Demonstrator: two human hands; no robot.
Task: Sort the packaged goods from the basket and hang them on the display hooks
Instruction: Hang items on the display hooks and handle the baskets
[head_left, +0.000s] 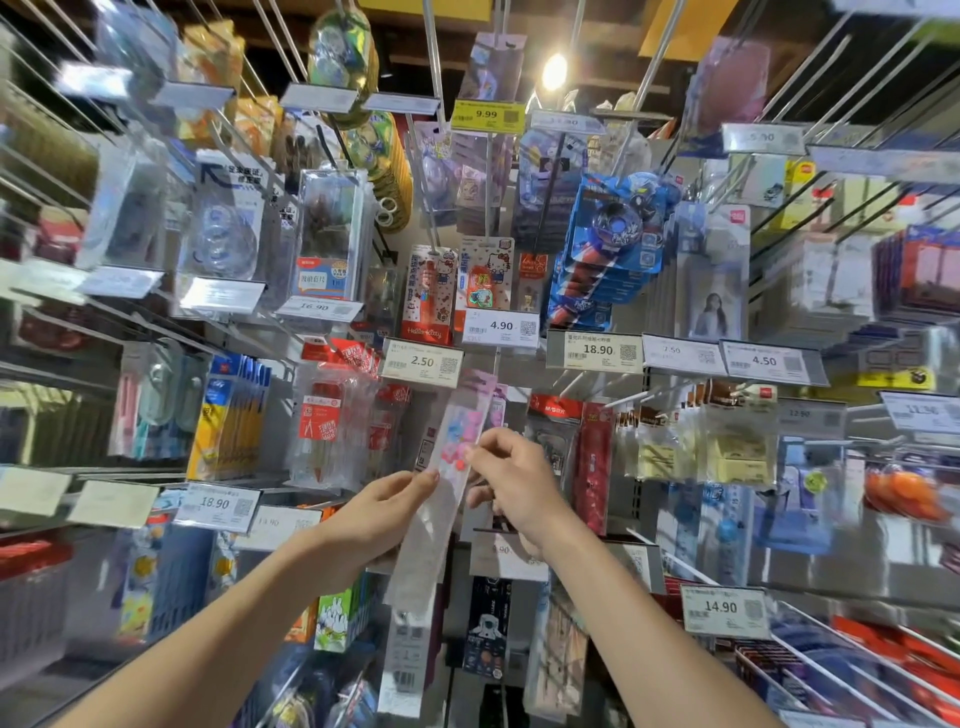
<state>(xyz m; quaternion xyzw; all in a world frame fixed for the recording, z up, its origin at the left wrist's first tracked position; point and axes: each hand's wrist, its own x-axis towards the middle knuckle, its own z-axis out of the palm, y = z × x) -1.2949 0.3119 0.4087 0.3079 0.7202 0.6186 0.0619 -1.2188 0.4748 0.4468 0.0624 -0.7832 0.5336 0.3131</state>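
At frame centre my left hand (382, 512) and right hand (514, 486) both pinch one long clear packet (460, 434) beneath the 2.50 price tag (422, 362); I judge its hanging unfinished, basket out of view.

Bright ceiling lamp (554, 71) glares top centre; middle sharp, edges motion-blurred, fisheye bends hooks outward; dim upper corners.
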